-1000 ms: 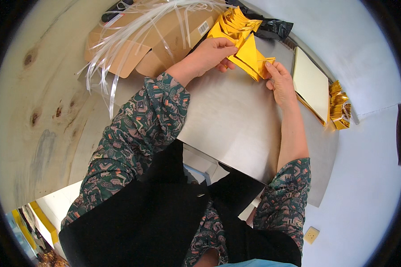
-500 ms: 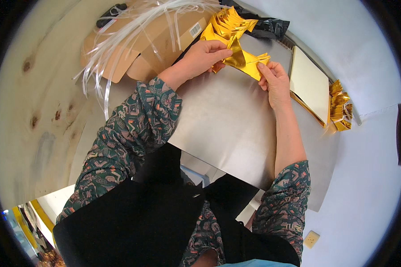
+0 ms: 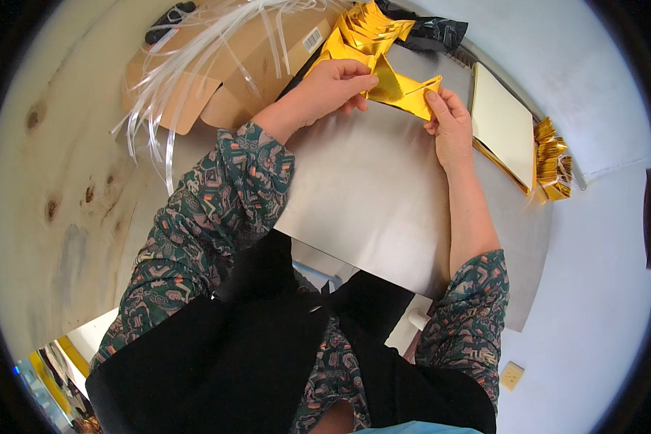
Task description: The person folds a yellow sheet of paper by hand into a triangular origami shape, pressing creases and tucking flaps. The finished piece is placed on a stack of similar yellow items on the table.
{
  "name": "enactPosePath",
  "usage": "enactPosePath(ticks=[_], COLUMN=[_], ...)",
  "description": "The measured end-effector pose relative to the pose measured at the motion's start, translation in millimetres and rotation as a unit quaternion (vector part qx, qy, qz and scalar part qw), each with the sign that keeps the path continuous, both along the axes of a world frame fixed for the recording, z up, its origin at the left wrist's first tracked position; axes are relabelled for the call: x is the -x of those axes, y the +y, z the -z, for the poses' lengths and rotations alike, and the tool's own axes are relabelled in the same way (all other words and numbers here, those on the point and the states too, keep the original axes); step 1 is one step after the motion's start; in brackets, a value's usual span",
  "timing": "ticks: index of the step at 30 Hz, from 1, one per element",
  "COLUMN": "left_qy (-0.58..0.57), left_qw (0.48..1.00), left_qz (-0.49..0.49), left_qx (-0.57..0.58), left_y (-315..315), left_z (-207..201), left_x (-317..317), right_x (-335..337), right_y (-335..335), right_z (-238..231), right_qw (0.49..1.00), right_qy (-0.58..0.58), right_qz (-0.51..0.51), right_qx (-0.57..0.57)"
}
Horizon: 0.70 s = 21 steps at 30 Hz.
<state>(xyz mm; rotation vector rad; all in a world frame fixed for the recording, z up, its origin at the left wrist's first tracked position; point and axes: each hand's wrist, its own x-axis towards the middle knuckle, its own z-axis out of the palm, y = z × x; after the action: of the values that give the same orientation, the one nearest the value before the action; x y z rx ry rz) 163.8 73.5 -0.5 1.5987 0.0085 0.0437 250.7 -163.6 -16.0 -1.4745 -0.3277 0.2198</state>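
Observation:
Between my two hands I hold a folded piece of gold foil paper (image 3: 401, 92) just above the grey table. My left hand (image 3: 336, 88) pinches its left part with thumb and fingers. The right end of the same piece is gripped by my right hand (image 3: 448, 119), thumb on top. Right behind my left hand lies a row of similar gold folded pieces (image 3: 369, 32), stacked close together. My fingers hide parts of the held piece's ends.
A grey table (image 3: 362, 188) spreads below my hands. Far left are a cardboard box (image 3: 267, 54) and clear plastic strips (image 3: 159, 94). A black plastic bag (image 3: 441, 35) lies at the back. Right are a stack of cream sheets (image 3: 499, 119) and a gold folded bundle (image 3: 552, 163) beside the wall.
Both hands keep hold of the gold foil piece. Its right end has risen slightly with my right hand, and the left part stands opened more widely. The whole view has shifted a little.

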Motion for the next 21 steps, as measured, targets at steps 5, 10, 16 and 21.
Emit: enactPosePath(ticks=[5, 10, 16, 21], left_qy=[-0.013, 0.006, 0.016, 0.030], left_qw=[1.000, 1.000, 0.999, 0.999], left_qz=[0.014, 0.002, 0.001, -0.013], left_qx=[0.022, 0.018, 0.031, 0.016], left_y=[-0.5, -0.5, -0.7, -0.1], left_z=[-1.0, 0.2, -0.7, -4.3], left_x=[1.1, 1.8, 1.2, 4.6], right_x=[-2.1, -5.5, -5.6, -3.9], right_y=[-2.1, -3.0, -8.2, -6.9], right_z=[1.4, 4.1, 1.4, -4.1], right_qw=[0.999, 0.999, 0.997, 0.997], right_qy=[0.015, 0.008, 0.008, 0.026], right_qz=[-0.020, -0.034, -0.076, -0.077], right_qx=[-0.037, -0.033, -0.022, -0.016])
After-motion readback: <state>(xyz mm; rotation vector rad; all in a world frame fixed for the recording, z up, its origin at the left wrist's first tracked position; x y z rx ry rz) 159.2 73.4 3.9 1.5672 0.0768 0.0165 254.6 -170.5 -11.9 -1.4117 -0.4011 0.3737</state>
